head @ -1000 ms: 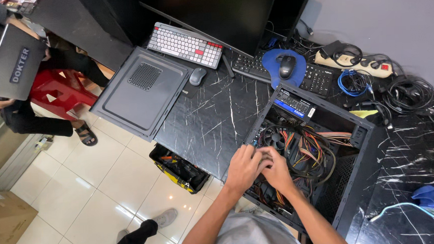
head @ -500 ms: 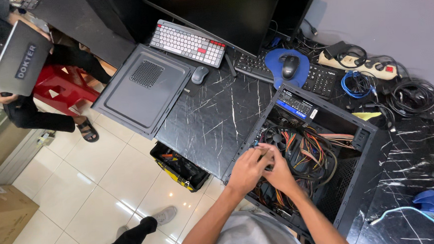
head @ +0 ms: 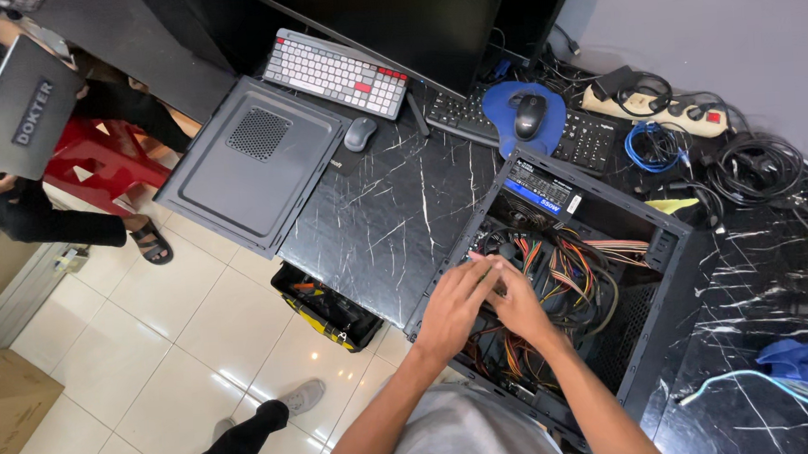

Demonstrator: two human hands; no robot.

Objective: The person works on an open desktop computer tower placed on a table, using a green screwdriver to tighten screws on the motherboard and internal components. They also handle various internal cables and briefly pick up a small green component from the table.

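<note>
Both hands have crept deeper into the open computer case point(head: 644, 233), at 5 o'clock on the black marble surface point(head: 394, 209). Left hand point(head: 454, 307) and right hand point(head: 519, 306) touch over the cables point(head: 563, 265); grip state unclear, fingers hidden among wires, so work inside continues.

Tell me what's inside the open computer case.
Inside the open computer case: a power supply at the far corner and a tangle of coloured cables. The left hand and right hand cover whatever lies beneath them.
</note>
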